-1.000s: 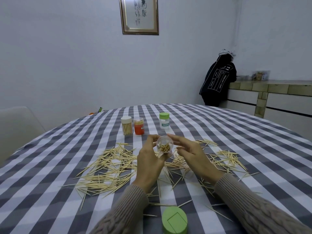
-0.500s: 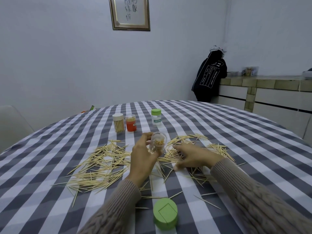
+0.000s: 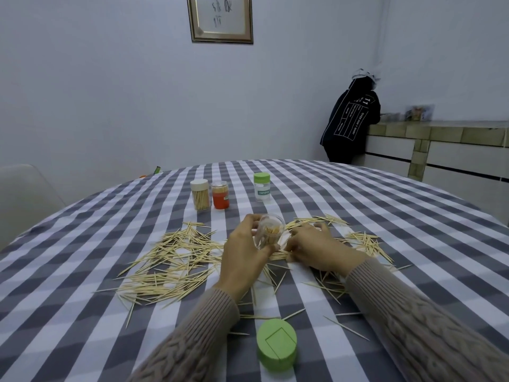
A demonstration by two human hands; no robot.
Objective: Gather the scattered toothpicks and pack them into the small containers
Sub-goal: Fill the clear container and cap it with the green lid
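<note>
The left hand (image 3: pixel 242 257) grips a clear jar (image 3: pixel 271 233); beside the jar, the right hand (image 3: pixel 316 248) pinches toothpicks (image 3: pixel 170 260) on the desk (image 3: pixel 385 216).

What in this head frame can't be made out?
- Right hand fingertips: hidden behind the hand itself and the clear jar; pinching toothpicks or not is unclear.
- Jar fill level: blocked by left hand.
- White bottle label: too small.
- Items on the counter: blurred.
</note>
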